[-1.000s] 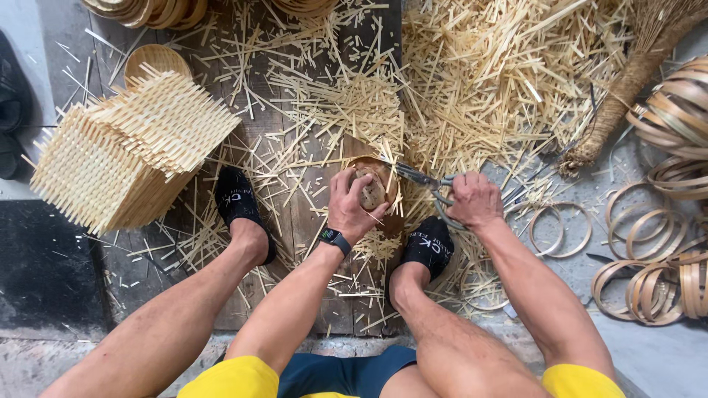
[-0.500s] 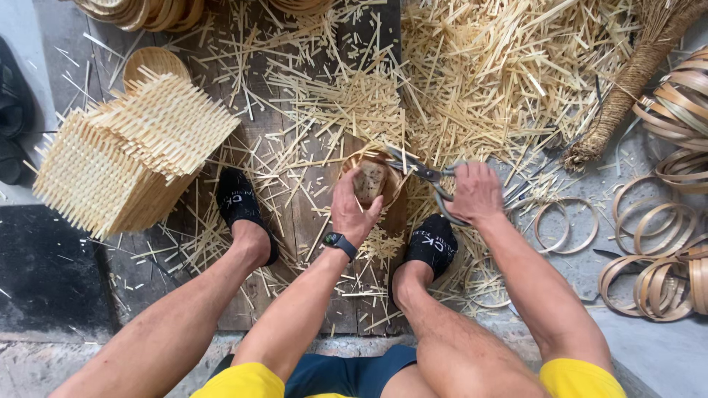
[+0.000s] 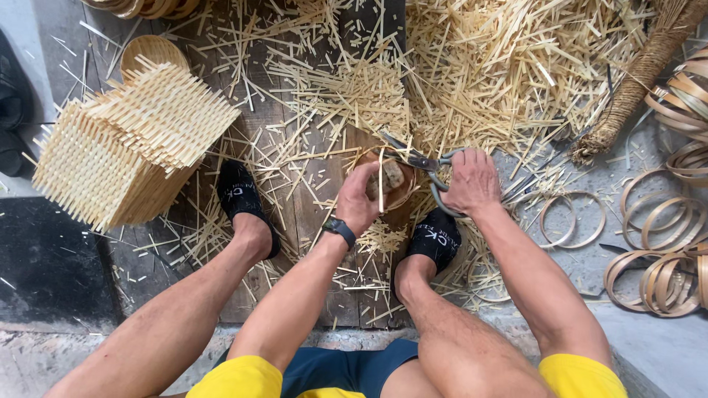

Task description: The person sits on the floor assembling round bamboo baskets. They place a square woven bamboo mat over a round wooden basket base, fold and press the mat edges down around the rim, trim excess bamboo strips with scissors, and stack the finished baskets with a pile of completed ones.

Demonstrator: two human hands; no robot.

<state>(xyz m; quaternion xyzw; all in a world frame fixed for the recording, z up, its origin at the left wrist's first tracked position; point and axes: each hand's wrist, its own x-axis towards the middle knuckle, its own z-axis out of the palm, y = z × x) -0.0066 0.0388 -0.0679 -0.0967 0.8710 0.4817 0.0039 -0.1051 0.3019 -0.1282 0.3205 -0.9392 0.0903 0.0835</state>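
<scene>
My left hand (image 3: 359,201) grips a small round woven bamboo basket (image 3: 393,179), tilted so its inside faces me. My right hand (image 3: 470,181) holds grey-handled scissors (image 3: 420,160), their blades reaching left over the basket's upper rim, where a pale strip sticks up. Both hands work between my two feet in black socks, left foot (image 3: 243,197) and right foot (image 3: 435,237), on a wooden board strewn with cut strips.
A stack of square woven mats (image 3: 125,151) lies at the left, a finished small basket (image 3: 153,53) behind it. A big heap of bamboo offcuts (image 3: 509,66) fills the upper right. Bent bamboo rings (image 3: 664,243) lie at the right beside a rope-bound bundle (image 3: 627,88).
The basket has been turned in my left hand, and the scissors have shifted up along its rim. My legs have stayed put.
</scene>
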